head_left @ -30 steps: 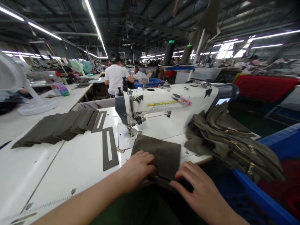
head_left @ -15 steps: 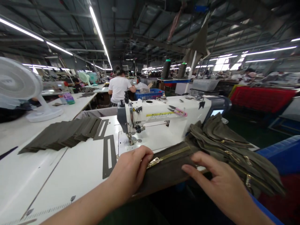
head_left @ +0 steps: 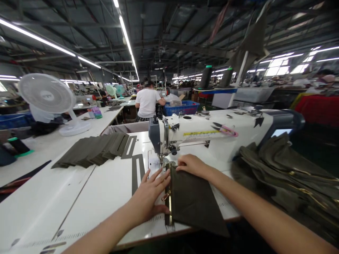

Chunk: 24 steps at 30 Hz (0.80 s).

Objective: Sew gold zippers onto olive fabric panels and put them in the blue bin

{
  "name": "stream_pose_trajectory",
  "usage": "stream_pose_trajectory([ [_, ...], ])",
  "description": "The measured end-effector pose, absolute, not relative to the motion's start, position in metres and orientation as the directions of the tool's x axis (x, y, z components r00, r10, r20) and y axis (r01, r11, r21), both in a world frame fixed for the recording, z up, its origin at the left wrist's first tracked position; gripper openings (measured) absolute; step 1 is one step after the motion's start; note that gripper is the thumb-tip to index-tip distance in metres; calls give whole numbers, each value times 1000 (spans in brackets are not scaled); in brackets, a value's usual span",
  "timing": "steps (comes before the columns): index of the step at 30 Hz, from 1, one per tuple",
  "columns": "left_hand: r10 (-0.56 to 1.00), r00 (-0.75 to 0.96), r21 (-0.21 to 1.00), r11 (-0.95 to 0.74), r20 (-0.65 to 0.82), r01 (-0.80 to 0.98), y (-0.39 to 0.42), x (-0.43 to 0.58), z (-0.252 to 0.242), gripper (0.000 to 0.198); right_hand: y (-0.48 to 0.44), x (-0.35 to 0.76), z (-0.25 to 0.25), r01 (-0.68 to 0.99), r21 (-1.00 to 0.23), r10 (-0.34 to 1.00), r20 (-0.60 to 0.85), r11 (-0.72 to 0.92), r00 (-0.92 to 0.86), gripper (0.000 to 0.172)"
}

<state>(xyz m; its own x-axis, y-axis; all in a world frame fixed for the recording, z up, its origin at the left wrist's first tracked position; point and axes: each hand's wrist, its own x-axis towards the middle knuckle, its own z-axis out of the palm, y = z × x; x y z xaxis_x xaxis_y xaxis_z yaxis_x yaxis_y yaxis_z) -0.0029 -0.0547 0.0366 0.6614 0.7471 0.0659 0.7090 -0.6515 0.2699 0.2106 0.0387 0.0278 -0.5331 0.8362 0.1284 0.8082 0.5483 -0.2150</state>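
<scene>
A dark olive fabric piece (head_left: 196, 201) with a gold zipper (head_left: 170, 204) along its left edge lies on the white sewing table, its top end at the needle area of the sewing machine (head_left: 164, 141). My left hand (head_left: 150, 194) rests on the zipper edge with its fingers spread. My right hand (head_left: 192, 165) has its fingers curled on the fabric's top edge, just right of the presser foot, pinching it. The zipper pull hangs beside the teeth, near my left thumb.
Left of the machine lie a stack of olive pieces (head_left: 92, 150) and two slotted pieces. More zippered fabric (head_left: 291, 176) is heaped at the right. Pink-handled snips (head_left: 225, 129) rest on the machine. A fan (head_left: 47, 95) and a seated person (head_left: 148, 102) are beyond.
The fabric has moved from the table's front edge to the needle area and turned, so its zipper points toward the machine. My left hand has opened flat; my right hand has moved forward. The view has shifted left.
</scene>
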Motion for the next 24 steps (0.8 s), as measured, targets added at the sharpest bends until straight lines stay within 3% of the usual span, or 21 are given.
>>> stream_pose_trajectory([
  [3, 678, 734, 234, -708, -42, 667, -42, 4, 43, 89, 35, 220, 25, 869, -231, 898, 164, 438, -409, 23],
  [7, 709, 704, 202, -695, 32, 691, -38, 16, 36, 96, 32, 250, 23, 962, -224, 977, 177, 155, -116, 37],
  [14, 732, 674, 169, -655, -102, 737, -28, 17, 31, 117, 23, 253, 3, 991, -133, 981, 196, 18, 8, 27],
  [21, 739, 662, 130, -650, -124, 749, -26, 21, 33, 120, 16, 239, 10, 999, 30, 973, 227, 34, -40, 21],
  [24, 744, 648, 121, -637, -160, 761, -27, 22, 33, 121, -2, 224, 16, 971, 77, 913, 330, 227, -239, 29],
])
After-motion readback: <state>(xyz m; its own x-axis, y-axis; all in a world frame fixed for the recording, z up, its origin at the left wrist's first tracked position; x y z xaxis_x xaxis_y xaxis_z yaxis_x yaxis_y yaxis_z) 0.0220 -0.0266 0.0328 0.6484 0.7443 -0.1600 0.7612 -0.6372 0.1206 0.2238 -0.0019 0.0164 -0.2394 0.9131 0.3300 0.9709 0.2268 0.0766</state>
